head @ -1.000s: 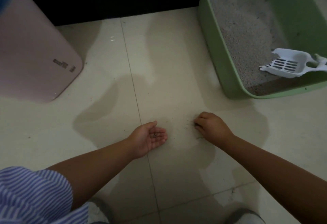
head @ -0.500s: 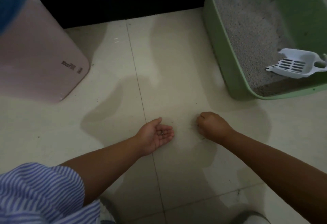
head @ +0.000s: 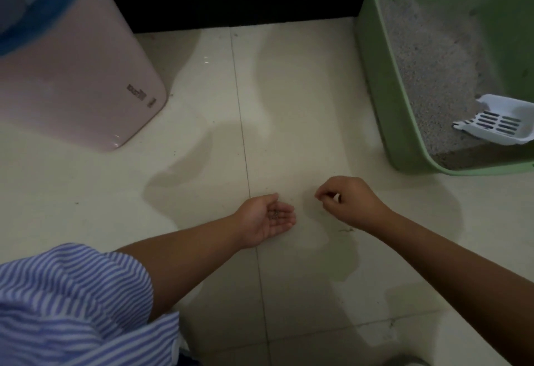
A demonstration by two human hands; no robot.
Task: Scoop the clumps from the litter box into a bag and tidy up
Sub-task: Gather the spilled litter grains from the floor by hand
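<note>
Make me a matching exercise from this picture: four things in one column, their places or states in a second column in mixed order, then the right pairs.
Things
1. scoop
2. left hand
3. right hand
4. pink bin

Places or states
A. palm up, cupping a few dark bits
B. standing on the floor at the left
C. lying on the litter in the green litter box
D. fingertips pinched together above the tile

Pairs: 1-C, 2-A, 3-D, 4-B

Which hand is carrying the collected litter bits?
The left hand, palm up with dark bits cupped in it; the right hand is knuckles-up, fingertips pinched together.
</note>
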